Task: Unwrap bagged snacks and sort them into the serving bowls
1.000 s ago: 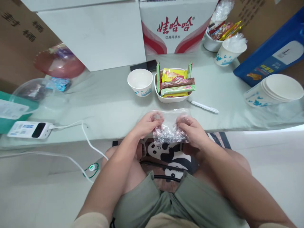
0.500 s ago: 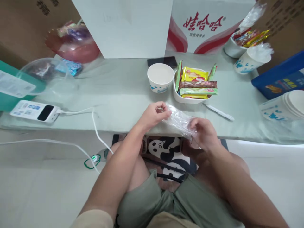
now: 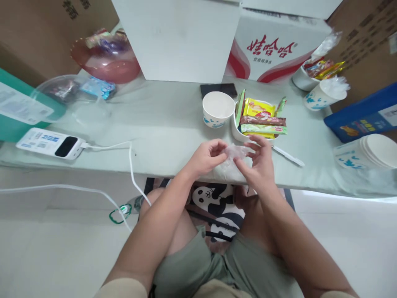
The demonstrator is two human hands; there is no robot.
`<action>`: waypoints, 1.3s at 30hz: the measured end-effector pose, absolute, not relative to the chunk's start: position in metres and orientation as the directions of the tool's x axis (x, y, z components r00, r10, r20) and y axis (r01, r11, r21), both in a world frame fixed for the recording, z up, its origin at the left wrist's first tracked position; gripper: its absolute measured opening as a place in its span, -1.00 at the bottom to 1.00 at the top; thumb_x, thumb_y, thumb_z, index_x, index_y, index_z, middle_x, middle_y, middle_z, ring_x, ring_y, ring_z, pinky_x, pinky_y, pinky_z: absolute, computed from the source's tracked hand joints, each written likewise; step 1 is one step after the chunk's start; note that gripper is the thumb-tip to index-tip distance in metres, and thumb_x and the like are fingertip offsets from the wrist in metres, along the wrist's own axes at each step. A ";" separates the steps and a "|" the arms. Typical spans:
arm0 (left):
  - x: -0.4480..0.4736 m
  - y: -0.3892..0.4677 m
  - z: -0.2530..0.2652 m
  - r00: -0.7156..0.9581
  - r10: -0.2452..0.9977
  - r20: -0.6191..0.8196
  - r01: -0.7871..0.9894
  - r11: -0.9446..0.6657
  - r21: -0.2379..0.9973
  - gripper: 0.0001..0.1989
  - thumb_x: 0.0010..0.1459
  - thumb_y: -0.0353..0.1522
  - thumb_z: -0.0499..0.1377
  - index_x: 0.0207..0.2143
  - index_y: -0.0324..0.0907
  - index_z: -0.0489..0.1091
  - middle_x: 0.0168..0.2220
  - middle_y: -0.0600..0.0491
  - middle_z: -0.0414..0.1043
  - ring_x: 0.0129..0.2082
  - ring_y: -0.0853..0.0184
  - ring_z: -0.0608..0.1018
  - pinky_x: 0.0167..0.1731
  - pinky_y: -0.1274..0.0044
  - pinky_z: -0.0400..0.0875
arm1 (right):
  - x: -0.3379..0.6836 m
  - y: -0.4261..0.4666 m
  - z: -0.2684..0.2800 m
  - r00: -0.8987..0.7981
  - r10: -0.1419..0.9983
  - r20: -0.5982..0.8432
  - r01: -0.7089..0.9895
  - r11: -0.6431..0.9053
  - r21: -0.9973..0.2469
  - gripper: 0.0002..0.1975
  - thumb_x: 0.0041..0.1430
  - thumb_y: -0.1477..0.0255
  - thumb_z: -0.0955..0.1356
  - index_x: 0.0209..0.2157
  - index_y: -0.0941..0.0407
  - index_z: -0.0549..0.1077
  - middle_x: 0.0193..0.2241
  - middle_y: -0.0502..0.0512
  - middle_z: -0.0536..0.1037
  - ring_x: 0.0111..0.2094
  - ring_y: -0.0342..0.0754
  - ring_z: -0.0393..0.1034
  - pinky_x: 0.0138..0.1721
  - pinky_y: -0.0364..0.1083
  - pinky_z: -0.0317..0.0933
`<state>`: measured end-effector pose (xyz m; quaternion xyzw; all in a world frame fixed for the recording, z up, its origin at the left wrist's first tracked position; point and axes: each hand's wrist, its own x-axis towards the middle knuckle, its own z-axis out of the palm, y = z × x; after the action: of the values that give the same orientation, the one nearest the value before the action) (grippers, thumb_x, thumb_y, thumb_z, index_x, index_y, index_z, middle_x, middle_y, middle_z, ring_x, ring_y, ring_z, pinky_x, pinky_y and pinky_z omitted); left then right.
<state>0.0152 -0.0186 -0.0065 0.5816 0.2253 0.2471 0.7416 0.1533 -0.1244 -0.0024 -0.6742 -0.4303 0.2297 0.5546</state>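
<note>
A crumpled clear plastic bag (image 3: pixel 232 159) is bunched between my two hands just above the table's front edge. My left hand (image 3: pixel 207 158) pinches its left side between thumb and fingers. On the other side, my right hand (image 3: pixel 259 163) has its thumb against the plastic and its fingers loosely curved around it, the upper ones spread. Behind my hands stand an upright white paper cup (image 3: pixel 218 108) with a blue pattern and a white bowl (image 3: pixel 237 131) of wrapped snack bars (image 3: pixel 263 121). Close by my right hand lies a white pen (image 3: pixel 288 156).
A dark phone-like slab (image 3: pixel 218 89) lies behind the cup. Stacked paper cups (image 3: pixel 356 153) and a blue packet (image 3: pixel 366 114) stand at right. A white device (image 3: pixel 49 142) with a cable (image 3: pixel 132 161) lies at left. Boxes (image 3: pixel 186 41) line the back.
The plastic bag has gone from stretched out between my hands to a smaller bunch. My right hand has moved up and left, its fingers more spread. The view has shifted slightly.
</note>
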 end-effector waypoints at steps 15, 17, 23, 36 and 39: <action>0.027 -0.002 -0.003 0.491 0.853 -0.177 0.134 0.128 0.983 -0.87 0.09 -0.39 0.14 -0.52 -0.15 0.30 -0.56 0.17 0.29 -0.51 0.42 0.33 -0.41 0.52 0.20 | 0.208 0.072 0.059 -0.114 0.886 0.450 0.984 0.163 -0.072 -0.83 0.34 0.46 0.23 -0.26 0.12 0.44 -0.17 0.15 0.46 -0.13 0.01 0.35 -0.14 -0.02 0.25; 0.029 -0.001 -0.005 0.477 0.863 -0.166 0.254 0.045 0.966 -0.88 0.09 -0.40 0.15 -0.51 -0.15 0.32 -0.55 0.16 0.32 -0.49 0.39 0.35 -0.40 0.51 0.18 | 0.204 0.089 0.049 -0.165 0.927 0.336 0.983 0.183 -0.023 -0.83 0.29 0.54 0.24 -0.29 0.11 0.46 -0.19 0.15 0.48 -0.16 0.02 0.36 -0.18 -0.02 0.25; 0.029 0.010 -0.005 0.474 0.857 -0.203 0.273 0.076 0.959 -0.88 0.10 -0.39 0.15 -0.49 -0.13 0.31 -0.53 0.16 0.35 -0.49 0.38 0.35 -0.38 0.49 0.18 | 0.216 0.081 0.048 -0.270 0.963 -0.024 0.961 0.267 -0.072 -0.76 -0.06 0.58 0.44 -0.29 0.05 0.56 -0.22 0.11 0.55 -0.35 -0.02 0.39 -0.31 -0.02 0.20; 0.054 0.016 -0.015 0.394 0.905 -0.160 0.122 0.121 0.985 -0.89 0.03 -0.48 0.18 -0.42 -0.13 0.30 -0.46 0.14 0.38 -0.49 0.41 0.37 -0.40 0.53 0.22 | 0.184 0.090 0.046 -0.083 0.971 -0.223 0.863 -0.042 -0.503 -0.77 -0.06 0.59 0.49 -0.64 0.07 0.45 -0.74 -0.08 0.33 -0.55 -0.10 0.34 -0.32 0.00 0.24; 0.051 0.015 -0.014 0.387 0.914 -0.124 0.126 0.081 0.989 -0.90 0.03 -0.46 0.19 -0.41 -0.13 0.31 -0.42 0.12 0.41 -0.46 0.40 0.40 -0.39 0.54 0.25 | 0.188 0.022 0.068 0.021 0.994 0.103 0.839 0.038 -0.543 -0.94 0.11 0.46 0.43 -0.33 0.05 0.54 -0.53 -0.01 0.49 -0.40 -0.01 0.44 -0.23 0.01 0.28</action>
<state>0.0508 0.0154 -0.0135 0.5895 0.4407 0.3348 0.5884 0.1884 0.0219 0.0682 -0.6739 -0.6801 0.1638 0.2379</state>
